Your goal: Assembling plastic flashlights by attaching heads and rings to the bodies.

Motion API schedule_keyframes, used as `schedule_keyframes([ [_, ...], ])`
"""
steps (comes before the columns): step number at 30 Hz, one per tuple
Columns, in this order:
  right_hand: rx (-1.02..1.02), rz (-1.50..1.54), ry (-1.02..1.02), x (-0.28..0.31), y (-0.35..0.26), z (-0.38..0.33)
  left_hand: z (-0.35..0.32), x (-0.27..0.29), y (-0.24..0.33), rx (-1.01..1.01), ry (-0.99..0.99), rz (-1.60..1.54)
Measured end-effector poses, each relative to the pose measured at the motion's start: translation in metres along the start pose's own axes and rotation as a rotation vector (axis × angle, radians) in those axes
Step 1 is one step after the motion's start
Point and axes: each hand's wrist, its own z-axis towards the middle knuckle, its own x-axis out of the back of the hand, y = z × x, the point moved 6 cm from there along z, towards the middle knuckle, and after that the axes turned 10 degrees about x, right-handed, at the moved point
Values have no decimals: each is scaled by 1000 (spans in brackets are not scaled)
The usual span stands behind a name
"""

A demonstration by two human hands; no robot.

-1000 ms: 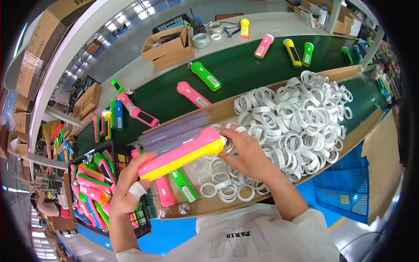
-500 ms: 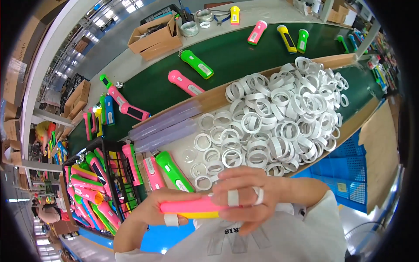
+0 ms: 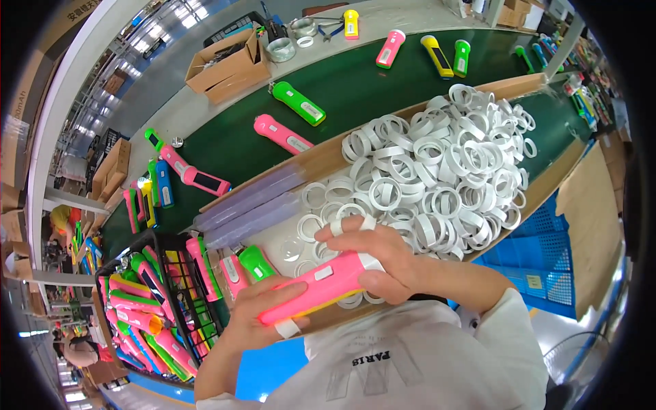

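A pink flashlight (image 3: 316, 285) with a yellow underside lies across both hands, close to my body. My left hand (image 3: 254, 313) is wrapped round its narrow end, and white tape shows on a finger. My right hand (image 3: 384, 254) grips the wide end, where a white ring (image 3: 370, 264) sits round the head. White tape also bands the right fingers. Just beyond the hands is a large pile of white plastic rings (image 3: 437, 171) in a shallow cardboard tray (image 3: 321, 164). A green flashlight (image 3: 256, 261) and a pink one (image 3: 234, 272) lie beside my left hand.
At left stands a black wire basket (image 3: 179, 301) full of colourful flashlights. A green conveyor belt (image 3: 225, 147) carries more flashlights behind the tray. An open cardboard box (image 3: 229, 72) is on the far ledge. A blue crate (image 3: 536, 263) stands at right.
Both hands have raised and tilted the pink flashlight, its wide end now higher and its top showing. My right hand has shifted to the wide end, where a white ring now shows.
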Motion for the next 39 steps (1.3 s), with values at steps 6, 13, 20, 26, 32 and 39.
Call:
schedule_keyframes([
  [6,382,-126,54,2,-59,14,-3,-11,-10,485,-475,-675],
  [13,-858,557,402,-11,75,-18,11,-28,2,-263,91,826],
  [20,-88,13,219,3,12,6,0,-18,-16,393,-64,-354],
  [26,-520,275,315,17,44,19,23,-13,3,-175,243,501],
  [32,-531,227,183,12,34,11,8,-26,6,-261,293,508],
  [39,184,-291,98,7,-69,40,-27,-35,-19,340,-378,-852],
])
